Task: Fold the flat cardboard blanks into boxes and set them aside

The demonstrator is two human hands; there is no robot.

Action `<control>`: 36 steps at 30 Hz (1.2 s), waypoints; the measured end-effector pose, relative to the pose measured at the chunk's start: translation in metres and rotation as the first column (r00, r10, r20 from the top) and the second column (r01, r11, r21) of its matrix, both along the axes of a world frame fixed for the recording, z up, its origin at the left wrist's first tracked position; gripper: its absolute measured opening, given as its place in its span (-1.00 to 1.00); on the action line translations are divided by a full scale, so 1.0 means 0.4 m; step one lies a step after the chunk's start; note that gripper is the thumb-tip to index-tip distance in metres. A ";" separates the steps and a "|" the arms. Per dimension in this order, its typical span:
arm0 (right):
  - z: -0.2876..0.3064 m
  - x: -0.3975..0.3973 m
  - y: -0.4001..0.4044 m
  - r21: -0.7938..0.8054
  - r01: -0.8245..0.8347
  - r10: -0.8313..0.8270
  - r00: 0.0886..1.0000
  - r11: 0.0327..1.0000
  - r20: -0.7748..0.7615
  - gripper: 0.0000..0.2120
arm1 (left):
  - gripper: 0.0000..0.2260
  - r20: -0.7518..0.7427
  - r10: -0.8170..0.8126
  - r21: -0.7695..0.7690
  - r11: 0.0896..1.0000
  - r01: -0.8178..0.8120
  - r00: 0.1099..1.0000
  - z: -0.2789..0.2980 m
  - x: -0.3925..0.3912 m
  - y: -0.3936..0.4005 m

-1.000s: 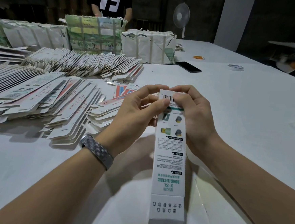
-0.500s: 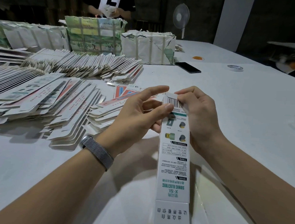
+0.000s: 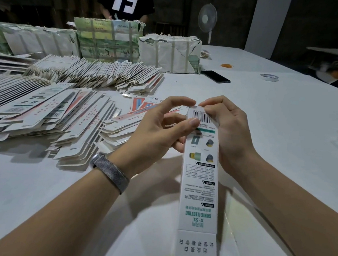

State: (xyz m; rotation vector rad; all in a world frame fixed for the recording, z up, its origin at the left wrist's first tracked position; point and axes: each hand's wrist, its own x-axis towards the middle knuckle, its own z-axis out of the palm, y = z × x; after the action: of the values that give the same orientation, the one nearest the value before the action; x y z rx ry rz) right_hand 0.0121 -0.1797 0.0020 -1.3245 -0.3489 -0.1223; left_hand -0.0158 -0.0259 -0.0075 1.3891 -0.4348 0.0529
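A long white cardboard box (image 3: 199, 191) with green print and a barcode at its far end points toward me over the white table (image 3: 276, 120). My left hand (image 3: 159, 131) grips its far end from the left, thumb pressed just below the barcode. From the right my right hand (image 3: 226, 130) holds the same end, and its fingertips pinch the end flap by the barcode. Fanned rows of flat cardboard blanks (image 3: 50, 114) lie to the left. More blanks (image 3: 99, 75) lie in a row behind them.
Wrapped, strapped bundles (image 3: 108, 40) stand at the back, with a person in a black shirt (image 3: 124, 1) behind them. A black phone (image 3: 215, 76), a tape roll (image 3: 269, 76), an orange ring (image 3: 227, 65) and a fan (image 3: 207, 17) are at the far right.
The box has slid a little toward me and lower in view. My left thumb has moved up to the barcode, and both hands' fingertips have closed in on the far end flap.
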 end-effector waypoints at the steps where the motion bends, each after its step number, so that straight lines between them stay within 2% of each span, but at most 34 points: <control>1: -0.001 -0.001 0.000 -0.004 -0.008 0.008 1.000 1.000 0.003 -0.78 | -0.73 -0.001 -0.001 -0.002 1.000 0.001 1.000 0.000 0.000 0.001; 4: -0.004 -0.007 0.005 0.016 -0.030 0.030 1.000 0.999 -0.001 -0.74 | -0.74 0.002 0.000 -0.022 1.000 0.000 1.000 0.001 0.002 0.003; 8: -0.009 -0.017 0.014 0.059 -0.060 0.061 0.998 0.996 -0.005 -0.88 | -0.76 0.015 0.023 -0.062 0.998 -0.022 1.000 0.001 0.005 0.003; 14: -0.015 -0.017 0.013 0.042 -0.119 0.119 0.993 0.992 -0.005 -0.71 | -0.77 0.024 0.027 -0.106 0.994 -0.025 0.999 0.005 0.010 0.014; 21: -0.020 -0.011 0.010 0.008 -0.088 0.087 0.993 0.996 0.080 -0.85 | -0.74 0.014 0.032 -0.106 0.994 -0.030 0.999 0.003 0.011 0.018; 36: -0.024 0.014 -0.001 0.029 -0.059 0.058 0.997 0.998 0.052 -0.92 | -0.83 -0.044 0.060 -0.093 0.994 -0.064 0.997 -0.007 0.015 0.017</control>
State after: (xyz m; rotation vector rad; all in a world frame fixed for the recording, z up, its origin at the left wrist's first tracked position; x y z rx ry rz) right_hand 0.0177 -0.1800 -0.0076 -1.2814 -0.4277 -0.1122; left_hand -0.0096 -0.0193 -0.0103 1.3080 -0.3506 0.0945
